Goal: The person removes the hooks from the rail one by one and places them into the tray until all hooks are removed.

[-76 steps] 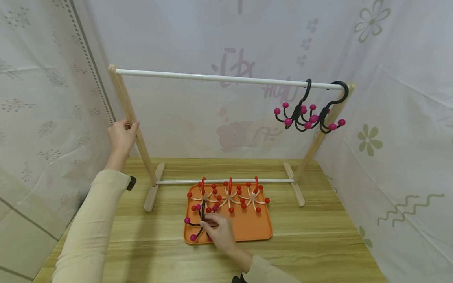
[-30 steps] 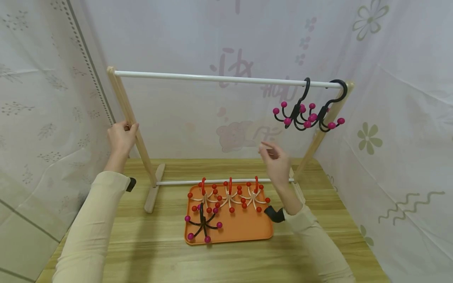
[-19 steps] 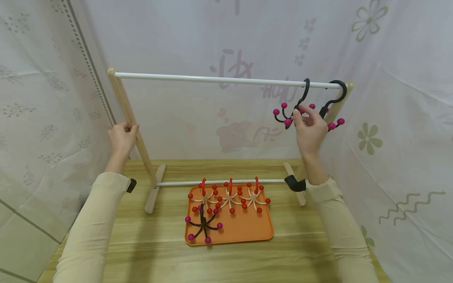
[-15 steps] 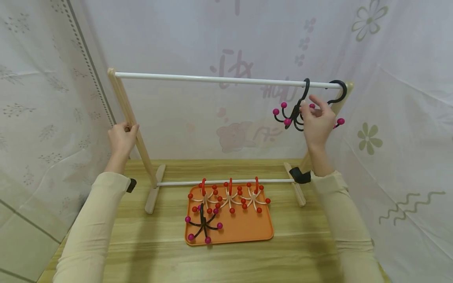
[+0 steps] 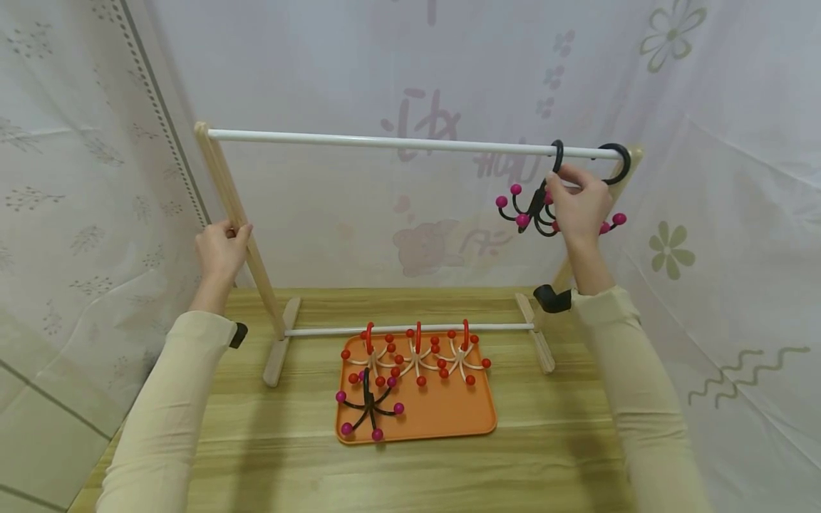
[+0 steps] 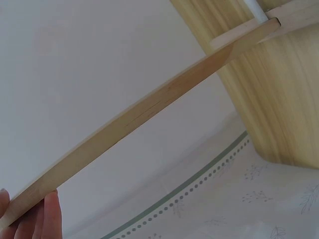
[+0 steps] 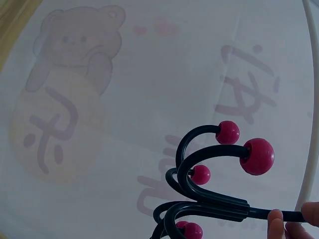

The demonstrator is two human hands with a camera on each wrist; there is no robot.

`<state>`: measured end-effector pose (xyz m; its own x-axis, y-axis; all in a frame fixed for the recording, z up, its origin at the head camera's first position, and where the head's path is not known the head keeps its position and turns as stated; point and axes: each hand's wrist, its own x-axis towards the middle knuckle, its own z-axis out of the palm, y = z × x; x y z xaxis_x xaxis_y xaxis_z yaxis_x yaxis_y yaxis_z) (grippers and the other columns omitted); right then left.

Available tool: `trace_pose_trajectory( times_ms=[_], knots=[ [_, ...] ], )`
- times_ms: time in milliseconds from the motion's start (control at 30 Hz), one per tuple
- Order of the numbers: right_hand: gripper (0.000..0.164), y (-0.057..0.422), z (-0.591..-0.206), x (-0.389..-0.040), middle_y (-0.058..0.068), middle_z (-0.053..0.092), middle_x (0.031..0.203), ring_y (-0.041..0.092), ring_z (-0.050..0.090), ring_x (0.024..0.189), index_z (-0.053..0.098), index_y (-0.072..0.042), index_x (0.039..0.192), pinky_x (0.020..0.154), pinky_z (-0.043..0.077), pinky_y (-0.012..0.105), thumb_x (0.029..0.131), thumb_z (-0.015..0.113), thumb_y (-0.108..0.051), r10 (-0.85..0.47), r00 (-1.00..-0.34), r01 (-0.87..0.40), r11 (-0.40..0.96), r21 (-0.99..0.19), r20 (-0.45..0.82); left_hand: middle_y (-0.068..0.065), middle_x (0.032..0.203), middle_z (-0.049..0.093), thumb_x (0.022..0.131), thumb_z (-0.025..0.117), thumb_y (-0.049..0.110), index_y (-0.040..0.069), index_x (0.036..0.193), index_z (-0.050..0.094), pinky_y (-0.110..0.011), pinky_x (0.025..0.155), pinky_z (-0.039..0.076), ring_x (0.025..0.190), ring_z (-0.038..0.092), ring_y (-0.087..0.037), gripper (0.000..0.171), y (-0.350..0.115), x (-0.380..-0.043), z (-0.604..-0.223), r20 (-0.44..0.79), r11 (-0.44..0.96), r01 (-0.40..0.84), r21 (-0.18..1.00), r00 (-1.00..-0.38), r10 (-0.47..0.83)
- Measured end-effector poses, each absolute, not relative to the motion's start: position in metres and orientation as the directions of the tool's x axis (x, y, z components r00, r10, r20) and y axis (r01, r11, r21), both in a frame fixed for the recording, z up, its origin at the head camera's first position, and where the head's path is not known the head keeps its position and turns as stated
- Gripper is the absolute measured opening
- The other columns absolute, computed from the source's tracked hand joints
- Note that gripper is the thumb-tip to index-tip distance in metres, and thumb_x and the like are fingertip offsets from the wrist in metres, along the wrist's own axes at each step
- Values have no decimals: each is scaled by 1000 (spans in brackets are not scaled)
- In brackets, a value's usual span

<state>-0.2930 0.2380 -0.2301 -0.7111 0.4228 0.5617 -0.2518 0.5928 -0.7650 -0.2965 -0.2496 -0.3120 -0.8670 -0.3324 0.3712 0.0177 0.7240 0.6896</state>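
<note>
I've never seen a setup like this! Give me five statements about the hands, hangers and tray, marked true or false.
1. The left hand grips a wooden upright. True.
2. The right hand rests on the orange tray. False: it pinches a black hanger.
3. Two black hangers with pink balls hang from the white top bar. True.
4. Every hanger on the tray is black. False: one is; the other three have red hooks.
5. The tray lies on a wood-grain table. True.

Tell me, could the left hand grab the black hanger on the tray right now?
Probably not as things stand: the left hand grips the post and would likely have to let go first. Nothing seems to cover the black hanger on the tray, though.
</note>
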Motion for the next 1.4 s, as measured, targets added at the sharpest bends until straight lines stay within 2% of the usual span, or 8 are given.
trace_pose_trajectory(
  times_ms=[200, 333, 533, 700, 900, 1033, 1167, 1400],
  knots=[
    [31, 239, -228, -297, 3, 66, 92, 7, 61, 76, 66, -11, 104, 60, 42, 19, 83, 60, -33, 408, -730, -223, 617, -755, 549, -20, 77, 59, 91, 48, 25, -2, 74, 54, -23, 40, 31, 49, 40, -12, 32, -250, -297, -312, 379, 726, 23, 688, -864, -332],
    [29, 239, -227, -297, 2, 66, 93, 6, 60, 76, 66, -10, 103, 60, 42, 18, 83, 60, -31, 399, -735, -241, 602, -761, 548, -22, 80, 60, 92, 48, 24, -3, 75, 54, -22, 40, 32, 49, 41, -11, 32, -250, -297, -312, 370, 718, 24, 695, -869, -330],
    [29, 237, -224, -294, 1, 67, 87, 6, 61, 77, 67, -10, 100, 62, 44, 18, 83, 61, -32, 386, -697, -337, 569, -750, 605, -24, 82, 60, 92, 47, 25, -4, 76, 54, -21, 39, 32, 48, 41, -11, 33, -249, -297, -313, 373, 717, 31, 697, -869, -325],
    [23, 233, -223, -288, 2, 66, 86, 8, 61, 76, 68, -8, 97, 63, 44, 19, 82, 63, -26, 362, -661, -468, 485, -738, 657, -23, 81, 60, 91, 48, 25, -3, 76, 55, -21, 40, 32, 48, 41, -10, 33, -249, -296, -312, 370, 717, 27, 697, -869, -327],
    [19, 220, -221, -264, 7, 65, 83, 15, 61, 73, 66, 2, 94, 69, 46, 21, 81, 64, -13, 298, -648, -594, 379, -709, 701, -19, 75, 59, 91, 49, 23, -3, 74, 54, -21, 39, 31, 46, 39, -9, 31, -249, -296, -312, 370, 707, 31, 707, -867, -333],
    [18, 208, -225, -242, 8, 65, 78, 12, 61, 71, 64, 7, 91, 71, 46, 22, 81, 63, -8, 259, -650, -622, 358, -696, 714, -22, 80, 59, 91, 49, 23, -3, 76, 54, -21, 40, 32, 50, 41, -11, 31, -250, -296, -312, 365, 710, 22, 704, -868, -335],
    [17, 201, -236, -230, 10, 65, 78, 8, 60, 69, 63, 10, 89, 70, 46, 20, 80, 63, -4, 226, -646, -638, 364, -679, 729, -24, 84, 60, 91, 48, 24, -3, 78, 55, -21, 41, 33, 52, 42, -13, 31, -250, -296, -312, 365, 714, 21, 700, -869, -333],
    [13, 196, -262, -217, 22, 63, 80, 7, 60, 69, 61, 14, 87, 67, 46, 17, 79, 62, 4, 145, -636, -665, 396, -633, 758, -22, 82, 60, 91, 48, 25, -4, 78, 56, -22, 40, 33, 50, 42, -11, 32, -250, -296, -312, 371, 714, 28, 700, -868, -329]
  ],
)
